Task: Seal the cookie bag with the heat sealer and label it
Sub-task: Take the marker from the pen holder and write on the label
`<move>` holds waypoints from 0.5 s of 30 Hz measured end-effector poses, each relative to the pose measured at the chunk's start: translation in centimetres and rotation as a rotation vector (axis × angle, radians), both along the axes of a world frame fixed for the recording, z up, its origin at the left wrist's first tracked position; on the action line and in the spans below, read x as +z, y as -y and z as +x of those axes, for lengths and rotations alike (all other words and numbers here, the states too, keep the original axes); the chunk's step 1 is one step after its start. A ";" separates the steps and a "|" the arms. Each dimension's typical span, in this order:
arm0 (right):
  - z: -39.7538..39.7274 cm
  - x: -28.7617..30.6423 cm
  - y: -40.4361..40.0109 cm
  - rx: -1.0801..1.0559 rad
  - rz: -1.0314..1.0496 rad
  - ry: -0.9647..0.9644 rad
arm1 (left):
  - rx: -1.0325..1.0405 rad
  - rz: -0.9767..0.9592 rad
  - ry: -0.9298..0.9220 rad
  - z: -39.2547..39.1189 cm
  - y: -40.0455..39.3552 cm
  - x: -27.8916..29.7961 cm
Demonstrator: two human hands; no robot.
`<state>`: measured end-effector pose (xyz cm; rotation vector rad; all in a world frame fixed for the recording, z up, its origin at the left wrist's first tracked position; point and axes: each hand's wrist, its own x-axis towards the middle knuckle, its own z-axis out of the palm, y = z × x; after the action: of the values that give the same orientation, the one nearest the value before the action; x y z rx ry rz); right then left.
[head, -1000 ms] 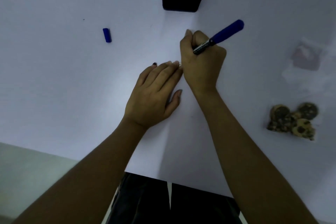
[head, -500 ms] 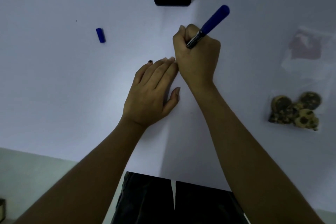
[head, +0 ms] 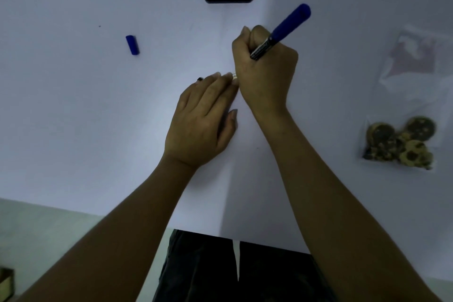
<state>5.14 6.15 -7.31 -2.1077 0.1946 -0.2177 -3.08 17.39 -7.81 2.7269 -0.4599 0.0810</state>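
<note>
The right hand (head: 264,73) is gripping a blue marker (head: 282,30) in a closed writing grasp, while the left hand (head: 203,122) is lying flat, fingers together, on the white tabletop (head: 73,117), apparently pinning a small label hidden under both hands. The cookie bag (head: 399,140) is lying well apart at the right, the marker cap (head: 132,44) at the left. Judgement: steady downward pressure from the left hand and short, light strokes should be keeping the label from sliding

The marker (head: 284,30) in the right hand (head: 264,73) now tilts steeper than a second ago.
</note>
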 end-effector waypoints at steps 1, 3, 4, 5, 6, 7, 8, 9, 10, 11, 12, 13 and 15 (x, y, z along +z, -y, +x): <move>-0.1 0.0 0.0 -0.011 0.013 0.010 | 0.002 -0.002 -0.001 -0.1 0.0 0.0; -0.3 0.0 0.2 -0.027 0.029 0.024 | 0.005 -0.006 0.001 -0.2 0.0 0.0; -0.3 0.0 0.3 -0.032 0.033 0.027 | 0.004 -0.005 0.000 -0.2 -0.1 0.0; -0.3 0.0 0.4 -0.032 0.031 0.027 | 0.004 -0.001 -0.004 -0.1 -0.1 0.0; -0.2 0.0 0.3 -0.029 0.029 0.022 | 0.003 0.005 -0.006 -0.1 -0.1 0.0; -0.1 0.0 0.3 -0.024 0.029 0.014 | 0.003 0.009 -0.009 0.0 -0.1 0.1; 0.0 0.0 0.3 -0.016 0.028 0.005 | 0.004 0.010 -0.013 0.0 -0.1 0.1; 0.2 0.0 0.4 -0.003 0.019 -0.005 | 0.004 0.008 -0.016 0.0 -0.1 0.2; 0.3 0.0 0.6 0.017 0.010 -0.017 | 0.004 0.004 -0.016 0.0 -0.1 0.2; 0.4 0.0 0.9 0.040 0.010 -0.032 | 0.003 0.001 -0.018 0.0 -0.1 0.2; 0.5 0.0 1.2 0.064 0.023 -0.047 | 0.002 -0.002 -0.021 0.0 -0.1 0.3; 0.6 0.0 1.6 0.086 0.045 -0.060 | 0.002 -0.005 -0.022 0.1 -0.1 0.3; 0.6 0.2 2.1 0.121 0.099 -0.078 | 0.006 -0.008 -0.020 0.1 -0.1 0.4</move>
<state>5.78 4.05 -7.06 -2.0230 0.1205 -0.0530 -2.95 17.47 -7.44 2.7187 -0.4451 0.0562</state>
